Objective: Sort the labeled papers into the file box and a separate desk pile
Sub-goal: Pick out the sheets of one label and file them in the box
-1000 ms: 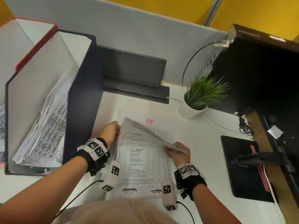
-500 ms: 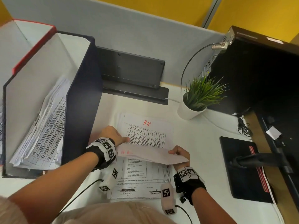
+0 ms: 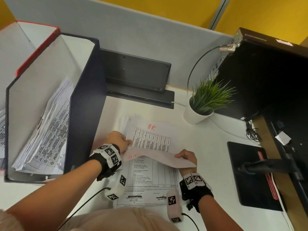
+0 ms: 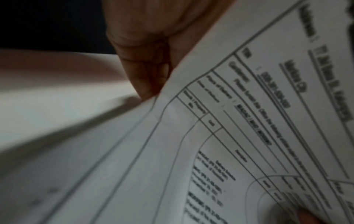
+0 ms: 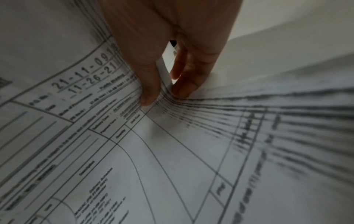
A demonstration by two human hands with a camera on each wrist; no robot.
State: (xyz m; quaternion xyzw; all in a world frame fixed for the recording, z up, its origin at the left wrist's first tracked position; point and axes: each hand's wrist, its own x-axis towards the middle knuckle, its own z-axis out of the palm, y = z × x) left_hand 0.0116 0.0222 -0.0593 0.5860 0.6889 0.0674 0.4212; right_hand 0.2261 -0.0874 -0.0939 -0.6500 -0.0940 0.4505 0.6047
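A stack of printed papers (image 3: 150, 180) lies on the white desk in front of me. Both hands hold its top sheet (image 3: 160, 159), whose far edge is folded back toward me with the blank back showing. My left hand (image 3: 127, 143) pinches the sheet's left corner; its fingers (image 4: 147, 78) curl on the paper edge. My right hand (image 3: 180, 155) pinches the right corner between the thumb (image 5: 150, 92) and the fingers. Beyond the fold lies a table sheet marked "HR" (image 3: 152, 127) in red. The navy file box (image 3: 85, 117) at the left holds several leaning papers (image 3: 45, 135).
A red-edged box (image 3: 36, 47) stands behind the file box. A black stand (image 3: 136, 77) leans on the grey partition. At the right are a white potted plant (image 3: 200, 112), a black computer case (image 3: 266, 72), cables (image 3: 251, 130) and a black monitor base (image 3: 250, 174).
The top sheet's far edge, raised a second ago, has folded down toward me, uncovering the HR sheet. My left hand moved right and nearer with it.
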